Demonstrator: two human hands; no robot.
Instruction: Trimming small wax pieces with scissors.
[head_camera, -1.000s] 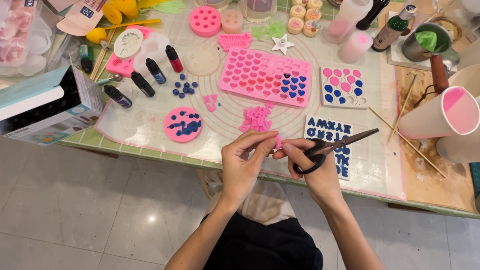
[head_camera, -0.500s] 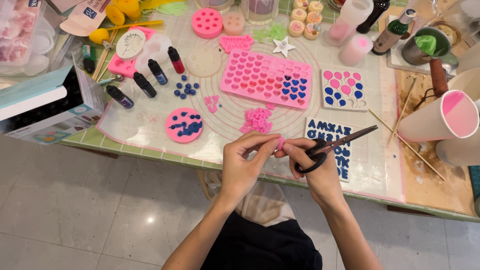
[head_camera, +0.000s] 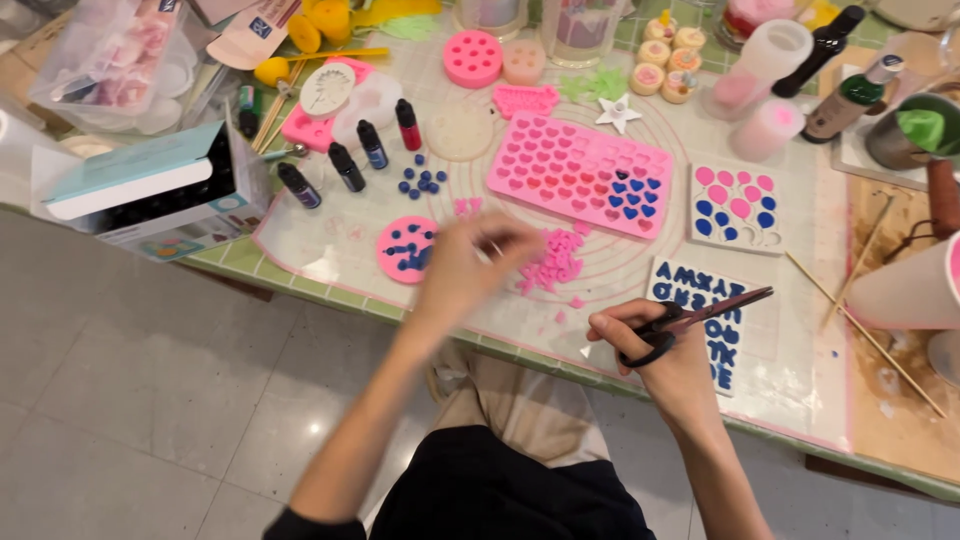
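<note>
My right hand (head_camera: 665, 355) grips black-handled scissors (head_camera: 700, 315) above the table's front edge, blades pointing right over a white mould of blue letters (head_camera: 715, 345). My left hand (head_camera: 465, 270) is blurred over the clear silicone mat (head_camera: 330, 245), between a round pink mould with blue bits (head_camera: 400, 250) and a pile of small pink pieces (head_camera: 555, 262). Whether its fingers hold anything is hidden by the blur. Behind the pile lies a large pink heart mould (head_camera: 570, 170), some of its cells filled blue.
A white balloon mould (head_camera: 735, 205) lies right of the heart mould. Small dye bottles (head_camera: 350, 165) and an open box (head_camera: 150, 190) stand at the left. Wooden skewers (head_camera: 865, 335) and a pink cup (head_camera: 905, 290) are at the right. Jars and small moulds crowd the back.
My left hand has left the scissors and swung left and forward over the mat. My right hand with the scissors has moved apart to the right; the small pink piece is no longer seen between them.
</note>
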